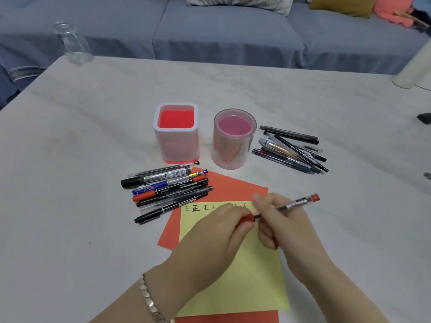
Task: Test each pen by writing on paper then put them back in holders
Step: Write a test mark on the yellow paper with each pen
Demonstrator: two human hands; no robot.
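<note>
My right hand [278, 221] grips a thin dark pen [294, 203] with a red end, held above the yellow paper [245, 283]. My left hand [213, 234] pinches the pen's red cap [246, 218] at its lower end. The yellow paper lies on an orange sheet [229, 185] and carries a row of written marks along its top. A square red holder [176, 132] and a round pink holder [233, 138] stand behind the paper, with no pens seen inside. One pile of pens [166, 190] lies left of the paper, another pile [292, 149] right of the round holder.
A glass jar [73, 44] stands at the table's far left corner. A white cylinder [412, 66] leans at the far right edge, and a dark object [424, 118] pokes in from the right. A blue sofa [210, 26] runs behind the marble table [70, 159].
</note>
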